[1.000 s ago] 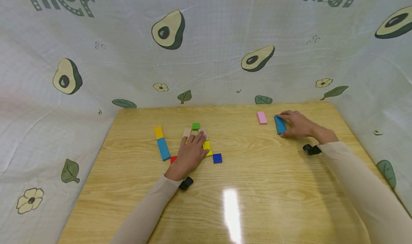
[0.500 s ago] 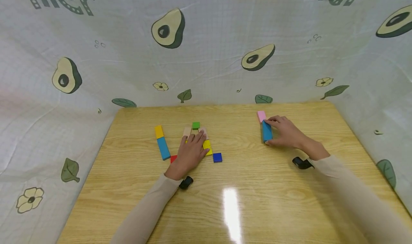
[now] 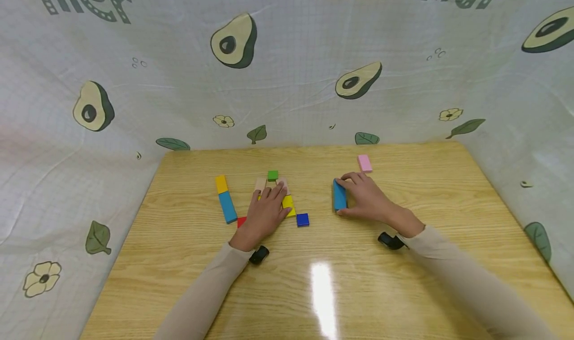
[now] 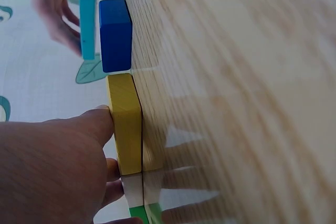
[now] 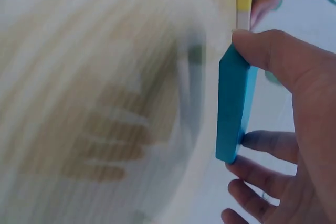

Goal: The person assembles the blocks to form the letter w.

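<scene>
My right hand (image 3: 367, 199) pinches a long light-blue block (image 3: 340, 195) by its two ends, thumb at one and fingers at the other. In the right wrist view the blue block (image 5: 233, 106) appears lifted off the table. My left hand (image 3: 264, 213) rests over a group of blocks, its fingers mostly straight. Its thumb touches a yellow block (image 4: 126, 124), and a fingertip lies on a pale pink block (image 3: 283, 186). A beige block (image 3: 260, 184) and a green block (image 3: 273, 175) lie by its fingers. To its right sits a dark-blue block (image 3: 302, 220).
Left of my left hand, an orange block (image 3: 221, 184) and another light-blue block (image 3: 227, 207) lie end to end. A red block (image 3: 241, 221) is partly hidden by that hand. A pink block (image 3: 364, 163) lies farther back on the wooden table (image 3: 381, 285). A printed cloth (image 3: 296, 81) hangs behind.
My right hand has carried the light-blue block leftward and somewhat nearer, past the pink block, towards the group. My left hand stays where it was.
</scene>
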Demonstrator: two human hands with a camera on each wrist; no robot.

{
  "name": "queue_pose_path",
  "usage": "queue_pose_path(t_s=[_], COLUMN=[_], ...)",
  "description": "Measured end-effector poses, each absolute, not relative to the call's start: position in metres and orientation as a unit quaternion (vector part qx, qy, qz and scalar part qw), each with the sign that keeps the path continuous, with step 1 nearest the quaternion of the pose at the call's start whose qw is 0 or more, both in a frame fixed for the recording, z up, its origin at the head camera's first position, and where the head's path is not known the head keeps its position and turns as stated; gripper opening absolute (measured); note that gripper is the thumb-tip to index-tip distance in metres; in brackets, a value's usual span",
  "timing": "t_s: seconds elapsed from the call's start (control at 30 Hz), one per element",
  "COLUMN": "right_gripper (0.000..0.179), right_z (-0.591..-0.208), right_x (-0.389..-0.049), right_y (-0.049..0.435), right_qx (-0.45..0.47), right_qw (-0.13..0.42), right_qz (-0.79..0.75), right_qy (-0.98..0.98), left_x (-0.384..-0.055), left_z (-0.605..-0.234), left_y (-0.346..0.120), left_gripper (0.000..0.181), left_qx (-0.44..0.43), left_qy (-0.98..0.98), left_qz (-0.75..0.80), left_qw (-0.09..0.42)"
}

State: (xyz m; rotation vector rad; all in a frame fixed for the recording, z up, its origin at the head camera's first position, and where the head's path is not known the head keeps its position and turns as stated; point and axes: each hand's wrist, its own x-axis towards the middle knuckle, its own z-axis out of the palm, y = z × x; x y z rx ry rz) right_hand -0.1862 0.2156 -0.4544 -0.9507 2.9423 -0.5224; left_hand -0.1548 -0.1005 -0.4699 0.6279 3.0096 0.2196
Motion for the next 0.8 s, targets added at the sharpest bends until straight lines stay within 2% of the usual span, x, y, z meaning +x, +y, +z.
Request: queue_pose_path(t_s=[0.4,0.8], right_gripper=[0.086,0.087], right_z=[-0.46,-0.462], right_x=[-0.177,-0.175], right_y=[0.171,0.154], right_qx=[-0.311,-0.298], right_qw=[-0.019,-0.011], right_qz=[-0.162,-0.161], right_qy=[0.936,0.941], left_x=[-0.155,-0.154], left_z=[-0.469,-0.47], left_y=[-0.1,-0.101], left_gripper=[0.061,0.06], left_qx=[0.203,0.204], left_qy=[0.977,0.976], left_qz=[0.066,0.065], left_qw=[0.027,0.022])
